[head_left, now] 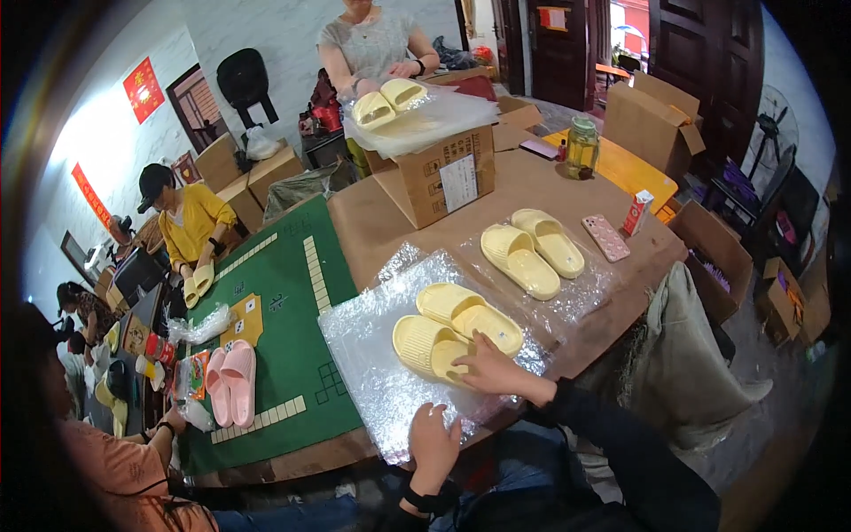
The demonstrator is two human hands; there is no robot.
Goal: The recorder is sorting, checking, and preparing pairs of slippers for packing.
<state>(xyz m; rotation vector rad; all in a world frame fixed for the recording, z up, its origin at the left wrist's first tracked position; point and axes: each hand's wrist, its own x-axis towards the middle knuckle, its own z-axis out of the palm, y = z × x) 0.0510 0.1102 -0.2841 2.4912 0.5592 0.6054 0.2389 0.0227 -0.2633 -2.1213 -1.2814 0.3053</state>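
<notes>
A pair of pale yellow slippers (pixel 452 332) lies on a stack of clear plastic bags (pixel 359 328) at the table's near edge. My right hand (pixel 501 368) reaches over their heel ends, its fingers apart and touching the slippers. Lower down, beside the bags' near edge, my left hand (pixel 434 443) has bent fingers with the thumb apart; it shows nothing held. A second yellow pair (pixel 532 253) rests on clear plastic farther right.
A cardboard box (pixel 448 182) topped with plastic bags stands ahead; a person there handles yellow slippers (pixel 386 102). Right are a phone (pixel 605 238), a small carton (pixel 636 213) and a glass jar (pixel 581 149). Pink slippers (pixel 232 381) lie on the green mat (pixel 301 355), with co-workers beyond.
</notes>
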